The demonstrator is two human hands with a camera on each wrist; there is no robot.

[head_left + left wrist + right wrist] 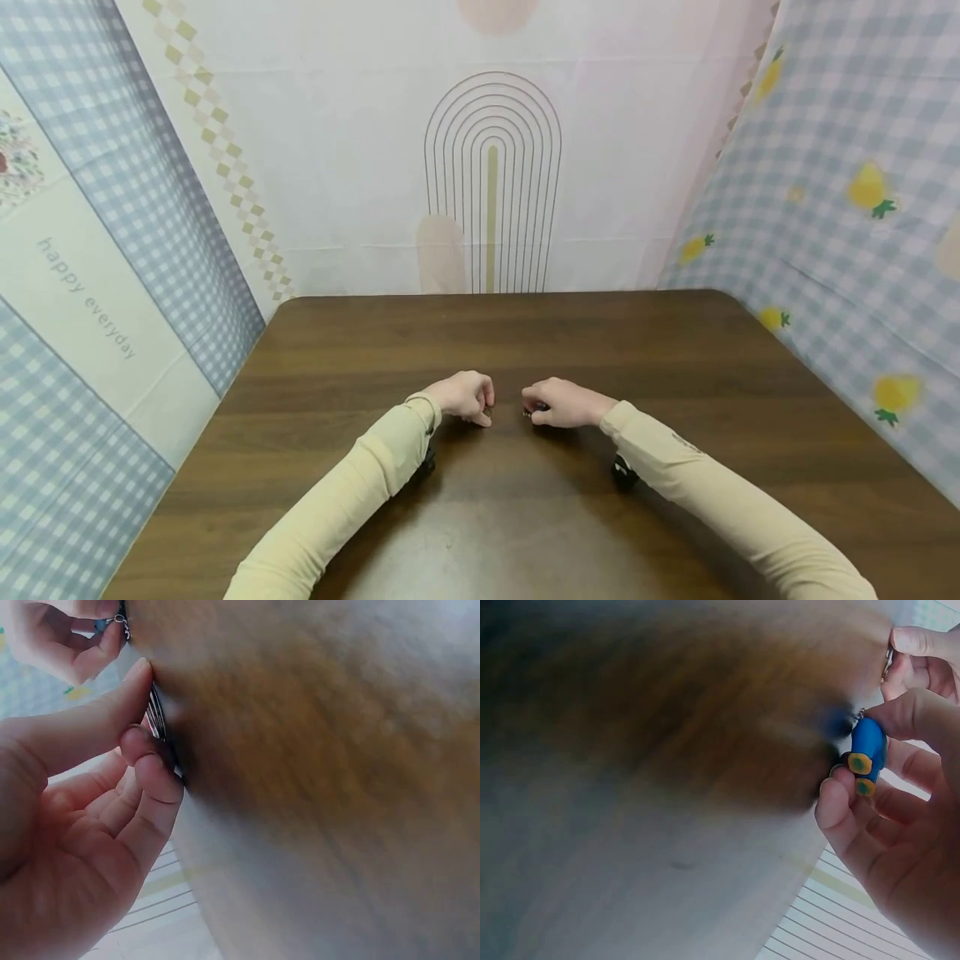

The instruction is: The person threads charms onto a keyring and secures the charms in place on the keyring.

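Over the middle of the table, my two hands face each other a short gap apart. My left hand pinches a thin, shiny metal piece between thumb and fingers, low at the wood. It is seen edge-on, with several fine lines along it; its exact kind cannot be told. To the right, my right hand holds a small blue figure keychain with yellow-orange round ends. A short metal chain comes out by the thumb. Fingers hide part of both things.
A white patterned cloth hangs behind the table's far edge. Blue checked cloths stand at the left and right. A dark wrist device sits under the right sleeve, close over the wood.
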